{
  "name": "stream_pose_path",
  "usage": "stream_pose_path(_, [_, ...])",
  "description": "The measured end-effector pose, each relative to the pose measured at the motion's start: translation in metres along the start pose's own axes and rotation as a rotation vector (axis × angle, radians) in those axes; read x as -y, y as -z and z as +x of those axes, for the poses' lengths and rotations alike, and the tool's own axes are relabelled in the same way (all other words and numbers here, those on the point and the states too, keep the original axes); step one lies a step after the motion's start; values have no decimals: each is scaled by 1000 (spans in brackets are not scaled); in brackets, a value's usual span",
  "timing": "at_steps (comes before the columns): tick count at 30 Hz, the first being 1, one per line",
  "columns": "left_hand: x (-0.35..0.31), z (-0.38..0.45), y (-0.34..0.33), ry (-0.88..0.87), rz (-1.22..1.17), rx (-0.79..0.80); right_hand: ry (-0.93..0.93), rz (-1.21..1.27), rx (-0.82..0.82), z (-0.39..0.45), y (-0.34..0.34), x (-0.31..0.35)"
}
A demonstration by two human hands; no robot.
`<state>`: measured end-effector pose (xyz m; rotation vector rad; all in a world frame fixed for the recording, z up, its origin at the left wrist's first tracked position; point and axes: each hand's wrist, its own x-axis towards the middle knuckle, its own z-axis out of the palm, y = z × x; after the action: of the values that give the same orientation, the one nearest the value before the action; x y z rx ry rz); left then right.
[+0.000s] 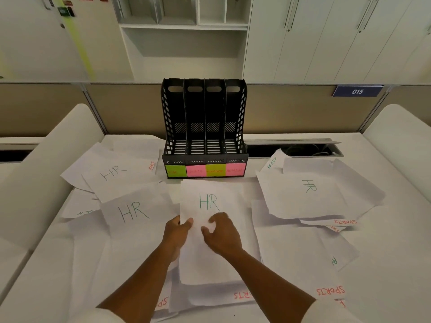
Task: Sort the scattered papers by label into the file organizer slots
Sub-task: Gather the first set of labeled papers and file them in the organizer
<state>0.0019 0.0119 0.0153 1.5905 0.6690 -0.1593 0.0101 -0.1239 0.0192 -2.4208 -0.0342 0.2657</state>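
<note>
On the white desk (pixel 384 206), two hands hold one paper.
The left hand (pixel 176 234) pinches the HR paper (pixel 210 252) at its edge; the right hand (pixel 222 236) curls on it, just before the black file organizer (pixel 204 127).

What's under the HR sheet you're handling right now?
Under the HR sheet, held by the left hand and right hand, lie more white papers; one below it shows red SPORTS lettering. Anything else beneath is covered.
</note>
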Motion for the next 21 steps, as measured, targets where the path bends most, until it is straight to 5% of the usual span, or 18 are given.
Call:
stream_pose_path(7, [-7,6,23,53,-89,26,-226,196,-239,14,21,-22])
stream_pose_path(16, [-7,23,60,93,-131,0,-353,647,45,19,20,-35])
stream_pose_path(21, [-2,34,82,140,-272,-241,-295,592,71,22,18,-31])
